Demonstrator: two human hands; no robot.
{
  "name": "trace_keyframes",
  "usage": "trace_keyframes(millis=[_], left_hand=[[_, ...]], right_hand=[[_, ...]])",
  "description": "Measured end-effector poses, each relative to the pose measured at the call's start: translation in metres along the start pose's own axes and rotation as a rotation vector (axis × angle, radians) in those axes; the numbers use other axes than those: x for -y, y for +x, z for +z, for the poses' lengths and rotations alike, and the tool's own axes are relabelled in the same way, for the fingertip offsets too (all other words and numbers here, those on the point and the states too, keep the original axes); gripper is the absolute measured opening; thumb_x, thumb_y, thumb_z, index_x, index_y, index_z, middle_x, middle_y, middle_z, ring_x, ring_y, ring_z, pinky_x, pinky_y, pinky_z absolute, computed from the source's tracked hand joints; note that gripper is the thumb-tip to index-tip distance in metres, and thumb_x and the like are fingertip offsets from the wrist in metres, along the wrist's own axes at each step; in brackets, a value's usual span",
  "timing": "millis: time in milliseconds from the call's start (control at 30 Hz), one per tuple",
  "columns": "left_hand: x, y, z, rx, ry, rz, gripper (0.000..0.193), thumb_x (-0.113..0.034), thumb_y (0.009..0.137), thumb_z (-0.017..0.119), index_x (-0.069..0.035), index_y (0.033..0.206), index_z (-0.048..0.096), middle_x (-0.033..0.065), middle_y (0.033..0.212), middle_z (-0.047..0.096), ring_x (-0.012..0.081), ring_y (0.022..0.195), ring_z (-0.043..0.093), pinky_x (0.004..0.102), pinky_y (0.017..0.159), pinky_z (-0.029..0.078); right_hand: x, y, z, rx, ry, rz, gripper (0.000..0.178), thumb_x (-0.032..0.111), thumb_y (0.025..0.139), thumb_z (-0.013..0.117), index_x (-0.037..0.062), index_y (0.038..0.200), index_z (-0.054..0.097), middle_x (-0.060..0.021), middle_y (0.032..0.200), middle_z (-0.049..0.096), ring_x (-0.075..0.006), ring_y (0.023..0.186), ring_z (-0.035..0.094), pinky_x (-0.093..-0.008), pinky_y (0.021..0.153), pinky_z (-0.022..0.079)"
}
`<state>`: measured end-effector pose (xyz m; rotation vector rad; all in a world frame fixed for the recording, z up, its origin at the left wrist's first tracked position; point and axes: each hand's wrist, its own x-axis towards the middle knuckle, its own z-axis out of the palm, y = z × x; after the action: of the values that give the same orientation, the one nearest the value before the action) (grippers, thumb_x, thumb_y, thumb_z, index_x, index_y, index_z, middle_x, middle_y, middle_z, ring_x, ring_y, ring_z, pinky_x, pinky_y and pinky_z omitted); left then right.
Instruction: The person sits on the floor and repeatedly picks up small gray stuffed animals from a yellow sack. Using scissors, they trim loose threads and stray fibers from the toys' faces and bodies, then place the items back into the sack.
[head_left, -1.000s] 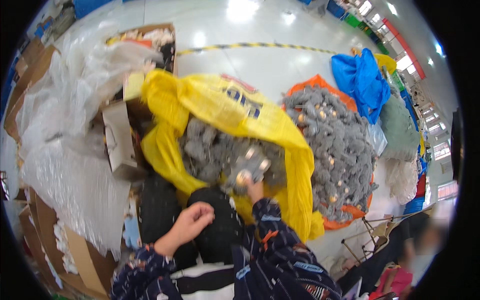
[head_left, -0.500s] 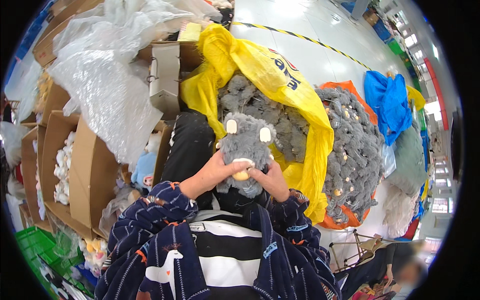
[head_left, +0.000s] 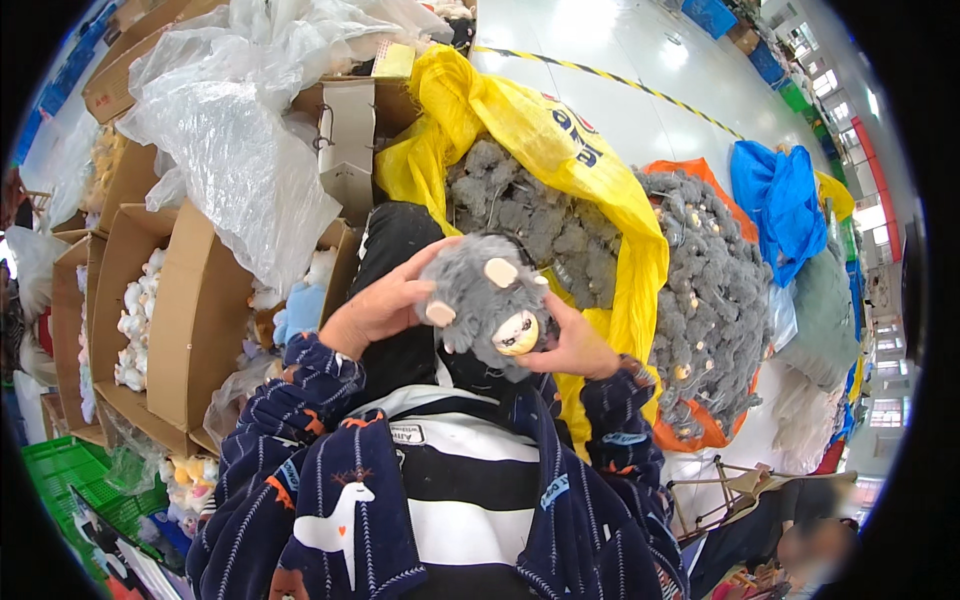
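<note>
From my head camera, I hold a small grey plush toy with tan ears and a pale muzzle [head_left: 490,303] up in front of my chest. My left grip [head_left: 378,310] wraps its left side, my right grip [head_left: 572,345] cups its right and underside. Just behind lies a yellow plastic sack [head_left: 560,165] full of grey plush toys [head_left: 520,215], with open cardboard boxes [head_left: 190,320] at my left

Grey plush toy [head_left: 487,300] — fluffy, tan ears, pale face turned down — held before the chest.
</note>
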<state>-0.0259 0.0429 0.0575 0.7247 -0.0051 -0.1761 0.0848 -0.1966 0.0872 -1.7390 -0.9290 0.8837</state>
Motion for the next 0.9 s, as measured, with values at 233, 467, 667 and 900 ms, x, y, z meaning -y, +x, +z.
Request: trace_keyframes(millis=[233, 467, 667, 900], left_hand=[[0.029, 0.005, 0.014, -0.167, 0.381, -0.063, 0.046, -0.002, 0.074, 0.066, -0.006, 0.116, 0.048, 0.0026, 0.103, 0.057, 0.0137, 0.096, 0.055, 0.0279, 0.083, 0.045], [0.084, 0.008, 0.005, -0.389, -0.133, -0.079, 0.037, -0.006, 0.082, 0.059, -0.007, 0.117, 0.046, 0.0041, 0.108, 0.056, 0.0157, 0.097, 0.055, 0.0299, 0.084, 0.046], [0.091, 0.000, -0.005, -0.357, 0.822, 0.069, 0.047, -0.006, 0.072, 0.068, -0.005, 0.114, 0.045, 0.0083, 0.109, 0.054, 0.0225, 0.101, 0.053, 0.0304, 0.088, 0.042], [0.075, -0.007, 0.004, -0.337, 1.215, 0.142, 0.042, -0.008, 0.069, 0.067, 0.000, 0.106, 0.048, 0.0181, 0.097, 0.055, 0.0311, 0.090, 0.057, 0.0332, 0.077, 0.045]], right_hand=[[0.014, 0.003, -0.031, 0.025, -0.398, -0.083, 0.061, 0.016, 0.065, 0.072, 0.0023, 0.118, 0.045, -0.0141, 0.106, 0.054, -0.0220, 0.097, 0.054, -0.0293, 0.084, 0.043], [0.001, 0.008, 0.032, -0.569, -0.318, -0.193, 0.027, 0.014, 0.072, 0.069, 0.0019, 0.094, 0.059, -0.0113, 0.076, 0.058, -0.0218, 0.069, 0.058, -0.0279, 0.061, 0.047], [-0.026, 0.026, 0.055, -0.465, -0.629, -0.203, 0.024, 0.013, 0.066, 0.068, 0.0058, 0.085, 0.056, -0.0092, 0.075, 0.055, -0.0290, 0.071, 0.057, -0.0341, 0.058, 0.046], [-0.018, 0.000, 0.037, -0.181, 0.350, 0.127, 0.013, 0.011, 0.079, 0.063, -0.0012, 0.078, 0.059, -0.0003, 0.064, 0.053, -0.0051, 0.061, 0.046, -0.0205, 0.056, 0.039]])
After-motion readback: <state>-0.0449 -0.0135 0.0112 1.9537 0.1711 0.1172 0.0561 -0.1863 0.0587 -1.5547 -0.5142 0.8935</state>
